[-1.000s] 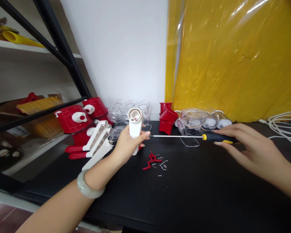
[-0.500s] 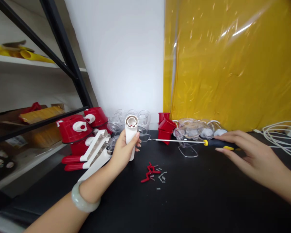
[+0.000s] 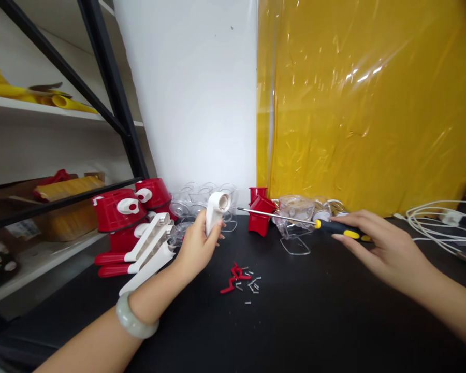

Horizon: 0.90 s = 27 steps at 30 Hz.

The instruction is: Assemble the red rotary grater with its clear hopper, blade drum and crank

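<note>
Grips a white plastic housing [image 3: 214,213] in the left hand [image 3: 196,248], with the fingers [image 3: 217,235] wrapped shut around its lower part. Holds it clear of the black table [image 3: 314,321], tilted so that its round open end faces up and to the right. Wears a pale green bangle [image 3: 134,321] on that wrist.

Clasps a screwdriver [image 3: 328,226] in the right hand [image 3: 376,246], with the fingers closed lightly over the black-and-yellow handle and stretched along it. Aims the thin metal shaft leftward and slightly upward, with the tip just beside the housing's open end; cannot tell whether tip and housing touch.

Works above a small heap of red clips [image 3: 235,274] and loose screws [image 3: 253,284], lying on the table between the two hands and nearer the left one. Faces red cups [image 3: 258,217] and clear plastic parts [image 3: 295,212] along the back edge, behind the shaft. Has white arms [image 3: 147,246] and red bases [image 3: 118,210] piled to the left, beside a black shelf rack [image 3: 112,103]. Has a coiled white cable [image 3: 438,223] far to the right, below a sheet of yellow film [image 3: 365,103].
</note>
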### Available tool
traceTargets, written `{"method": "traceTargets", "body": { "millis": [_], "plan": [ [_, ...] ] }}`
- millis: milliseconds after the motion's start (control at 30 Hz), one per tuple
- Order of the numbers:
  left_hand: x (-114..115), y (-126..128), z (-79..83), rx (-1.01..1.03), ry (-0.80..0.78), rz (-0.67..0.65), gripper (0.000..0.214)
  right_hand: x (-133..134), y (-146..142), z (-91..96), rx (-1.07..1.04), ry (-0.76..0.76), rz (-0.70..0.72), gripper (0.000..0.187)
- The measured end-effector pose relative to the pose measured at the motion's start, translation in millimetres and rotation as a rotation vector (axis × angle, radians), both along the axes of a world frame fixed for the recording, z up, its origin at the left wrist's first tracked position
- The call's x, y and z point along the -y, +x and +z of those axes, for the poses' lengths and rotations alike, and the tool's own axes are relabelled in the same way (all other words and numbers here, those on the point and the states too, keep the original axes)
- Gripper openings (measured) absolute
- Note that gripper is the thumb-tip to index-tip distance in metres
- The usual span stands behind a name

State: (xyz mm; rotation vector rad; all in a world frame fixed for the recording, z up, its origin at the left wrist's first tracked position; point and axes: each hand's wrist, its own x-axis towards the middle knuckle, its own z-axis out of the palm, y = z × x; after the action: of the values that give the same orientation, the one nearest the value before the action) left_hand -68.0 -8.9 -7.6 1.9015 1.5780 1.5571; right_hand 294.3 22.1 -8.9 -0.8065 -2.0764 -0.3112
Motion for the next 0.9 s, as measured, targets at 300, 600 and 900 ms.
{"method": "traceTargets", "body": {
  "millis": [300,600,900],
  "plan": [
    [3.7,1.6,-0.1,-0.019,-0.041,-0.024,0.023,1.5,-3.7,-1.6,0.017,-0.003,0.002,0.026],
    [3.8,1.2,0.2,-0.023,-0.04,-0.03,0.023,-0.9,-2.3,-5.2,0.051,-0.009,-0.009,0.027],
    [3.3,2.0,-1.6,-0.042,-0.038,-0.028,0.022,-0.7,-3.4,-4.9,0.046,-0.007,-0.008,0.027]
  ]
}}
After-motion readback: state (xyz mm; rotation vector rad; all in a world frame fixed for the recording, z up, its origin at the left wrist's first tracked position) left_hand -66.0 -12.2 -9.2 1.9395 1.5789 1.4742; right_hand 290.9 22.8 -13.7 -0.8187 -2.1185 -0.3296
